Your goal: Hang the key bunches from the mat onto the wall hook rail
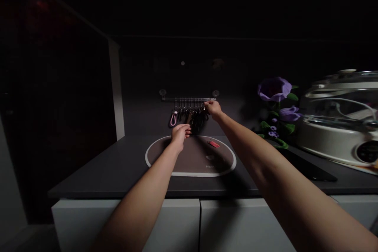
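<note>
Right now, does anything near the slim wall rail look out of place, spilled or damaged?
The red rectangular tag, perhaps: it lies slanted on the brown oval mat, while the pink loop hangs from the rail. No spill or damage shows.

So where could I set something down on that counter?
The dark counter left of the oval mat looks bare, in front of the pale panel. The mat's middle too, between left forearm and red tag. Crowded: the right end, with purple flowers, flat black object and pale appliance; and the rail, with hanging items and the right hand.
</note>
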Action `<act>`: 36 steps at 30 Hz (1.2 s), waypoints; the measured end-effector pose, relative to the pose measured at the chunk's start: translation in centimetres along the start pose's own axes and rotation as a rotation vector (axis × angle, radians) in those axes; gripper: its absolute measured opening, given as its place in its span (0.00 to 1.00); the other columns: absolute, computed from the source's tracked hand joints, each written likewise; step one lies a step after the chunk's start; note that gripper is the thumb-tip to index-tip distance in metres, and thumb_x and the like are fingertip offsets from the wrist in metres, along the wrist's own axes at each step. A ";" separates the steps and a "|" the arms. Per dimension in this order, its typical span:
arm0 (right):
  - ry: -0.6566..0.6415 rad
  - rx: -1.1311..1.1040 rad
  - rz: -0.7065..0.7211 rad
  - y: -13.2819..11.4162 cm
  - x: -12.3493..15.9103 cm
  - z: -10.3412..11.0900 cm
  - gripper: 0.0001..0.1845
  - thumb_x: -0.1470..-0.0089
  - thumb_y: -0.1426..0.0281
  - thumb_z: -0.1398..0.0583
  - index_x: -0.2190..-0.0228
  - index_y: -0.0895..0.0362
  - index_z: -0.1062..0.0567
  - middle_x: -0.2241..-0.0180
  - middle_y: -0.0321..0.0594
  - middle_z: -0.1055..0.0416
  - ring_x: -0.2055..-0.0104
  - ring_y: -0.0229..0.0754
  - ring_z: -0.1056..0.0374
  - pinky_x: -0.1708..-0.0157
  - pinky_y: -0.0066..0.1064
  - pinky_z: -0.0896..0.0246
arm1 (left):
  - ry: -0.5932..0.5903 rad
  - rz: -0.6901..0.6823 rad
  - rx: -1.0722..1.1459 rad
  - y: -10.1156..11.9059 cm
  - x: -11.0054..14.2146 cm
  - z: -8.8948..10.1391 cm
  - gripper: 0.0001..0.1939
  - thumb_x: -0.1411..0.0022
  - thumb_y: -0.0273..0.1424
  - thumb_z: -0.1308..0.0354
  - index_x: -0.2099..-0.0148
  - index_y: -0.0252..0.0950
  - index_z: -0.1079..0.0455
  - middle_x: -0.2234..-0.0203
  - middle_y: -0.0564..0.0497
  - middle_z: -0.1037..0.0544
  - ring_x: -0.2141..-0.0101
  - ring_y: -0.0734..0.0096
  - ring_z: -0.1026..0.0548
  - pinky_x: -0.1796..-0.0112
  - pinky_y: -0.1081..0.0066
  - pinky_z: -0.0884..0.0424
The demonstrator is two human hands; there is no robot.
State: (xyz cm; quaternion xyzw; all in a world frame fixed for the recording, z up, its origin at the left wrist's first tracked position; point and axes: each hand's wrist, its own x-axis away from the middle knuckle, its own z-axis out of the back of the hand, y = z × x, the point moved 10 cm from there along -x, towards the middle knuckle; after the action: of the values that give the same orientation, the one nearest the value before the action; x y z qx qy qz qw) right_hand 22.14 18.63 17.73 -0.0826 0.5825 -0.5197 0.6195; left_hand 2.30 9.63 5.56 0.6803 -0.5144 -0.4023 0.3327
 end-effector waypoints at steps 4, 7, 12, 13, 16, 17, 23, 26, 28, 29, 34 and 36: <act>0.052 0.019 -0.054 0.4 -0.4 0.1 0.12 0.55 0.64 0.45 0.74 0.60 0.26 0.81 0.35 0.33 0.76 0.34 0.37 0.73 0.23 0.43 | 0.001 0.007 0.013 -0.1 0.0 0.1 0.04 0.55 0.23 0.44 0.72 0.30 0.32 0.81 0.52 0.29 0.83 0.82 0.33 0.80 0.79 0.41; 0.055 0.043 -0.078 0.5 -0.4 0.1 0.11 0.55 0.65 0.45 0.74 0.59 0.26 0.79 0.36 0.32 0.75 0.34 0.36 0.72 0.24 0.42 | -0.003 0.007 0.016 -0.1 0.0 0.1 0.04 0.55 0.23 0.44 0.72 0.30 0.31 0.81 0.52 0.29 0.83 0.82 0.33 0.80 0.79 0.41; 0.059 0.096 -0.100 0.3 0.0 0.3 0.11 0.55 0.66 0.44 0.73 0.60 0.25 0.78 0.39 0.31 0.73 0.36 0.35 0.70 0.25 0.42 | -0.008 0.003 0.007 -0.2 0.0 0.1 0.04 0.55 0.23 0.44 0.72 0.30 0.31 0.81 0.52 0.29 0.82 0.82 0.33 0.81 0.79 0.41; 0.061 0.105 -0.093 0.1 0.1 0.3 0.11 0.55 0.66 0.44 0.73 0.60 0.25 0.77 0.39 0.31 0.72 0.36 0.35 0.69 0.25 0.42 | -0.007 0.004 0.006 -0.2 0.0 0.1 0.04 0.55 0.23 0.44 0.72 0.30 0.31 0.81 0.52 0.29 0.82 0.82 0.33 0.81 0.79 0.41; 0.058 0.125 -0.055 -0.3 0.4 0.5 0.11 0.55 0.66 0.44 0.73 0.60 0.25 0.77 0.40 0.30 0.72 0.37 0.35 0.70 0.25 0.42 | -0.008 0.010 0.002 -0.2 0.0 0.0 0.04 0.55 0.24 0.44 0.72 0.30 0.32 0.80 0.52 0.29 0.82 0.82 0.33 0.81 0.79 0.41; 0.053 0.133 -0.043 -0.4 0.5 0.5 0.11 0.55 0.67 0.44 0.73 0.60 0.25 0.77 0.40 0.30 0.72 0.37 0.35 0.70 0.25 0.42 | -0.009 0.011 0.000 -0.1 0.0 0.0 0.04 0.55 0.24 0.44 0.72 0.30 0.32 0.81 0.52 0.29 0.82 0.82 0.33 0.81 0.79 0.41; 0.015 0.177 0.007 -0.6 1.2 0.5 0.11 0.53 0.67 0.44 0.72 0.60 0.25 0.74 0.41 0.29 0.71 0.37 0.35 0.68 0.25 0.43 | 0.001 0.020 -0.015 -0.2 0.0 0.1 0.05 0.56 0.23 0.44 0.71 0.30 0.32 0.81 0.52 0.29 0.82 0.83 0.34 0.80 0.80 0.41; -0.005 0.172 0.039 -0.7 1.5 0.5 0.11 0.52 0.67 0.45 0.72 0.60 0.25 0.73 0.40 0.28 0.70 0.37 0.35 0.67 0.25 0.43 | -0.006 0.014 -0.021 -0.2 0.0 0.1 0.05 0.56 0.23 0.44 0.71 0.30 0.32 0.80 0.52 0.28 0.82 0.83 0.33 0.80 0.79 0.40; -0.015 0.157 0.045 -0.5 1.6 0.4 0.11 0.53 0.66 0.45 0.71 0.60 0.25 0.73 0.40 0.28 0.70 0.36 0.35 0.68 0.24 0.43 | -0.011 0.013 -0.024 -0.3 0.0 0.1 0.05 0.55 0.23 0.44 0.71 0.30 0.32 0.80 0.52 0.28 0.82 0.82 0.33 0.80 0.79 0.40; -0.018 0.147 0.039 -0.3 1.5 0.5 0.11 0.53 0.66 0.44 0.71 0.60 0.25 0.73 0.40 0.28 0.71 0.36 0.35 0.68 0.24 0.43 | -0.014 0.014 -0.026 -0.3 0.0 0.0 0.05 0.55 0.23 0.44 0.71 0.30 0.32 0.81 0.52 0.29 0.83 0.82 0.33 0.80 0.79 0.40; 0.012 0.087 -0.019 1.4 1.5 1.1 0.08 0.57 0.71 0.42 0.71 0.60 0.26 0.73 0.38 0.29 0.73 0.34 0.36 0.70 0.24 0.42 | -0.021 0.034 -0.042 -0.5 0.1 -0.1 0.04 0.55 0.23 0.44 0.72 0.30 0.32 0.81 0.52 0.29 0.83 0.83 0.34 0.80 0.79 0.40; 0.010 0.055 -0.033 2.0 1.6 1.3 0.08 0.58 0.73 0.43 0.71 0.60 0.26 0.73 0.38 0.29 0.74 0.33 0.36 0.70 0.24 0.41 | -0.027 0.045 -0.048 -0.6 0.0 -0.2 0.04 0.55 0.22 0.44 0.72 0.30 0.32 0.81 0.52 0.29 0.83 0.82 0.33 0.80 0.80 0.40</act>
State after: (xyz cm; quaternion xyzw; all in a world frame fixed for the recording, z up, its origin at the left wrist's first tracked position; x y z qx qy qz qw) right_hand 23.88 17.66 15.67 -0.0724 0.5698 -0.5461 0.6098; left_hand 2.74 9.77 5.07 0.6549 -0.5241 -0.4162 0.3510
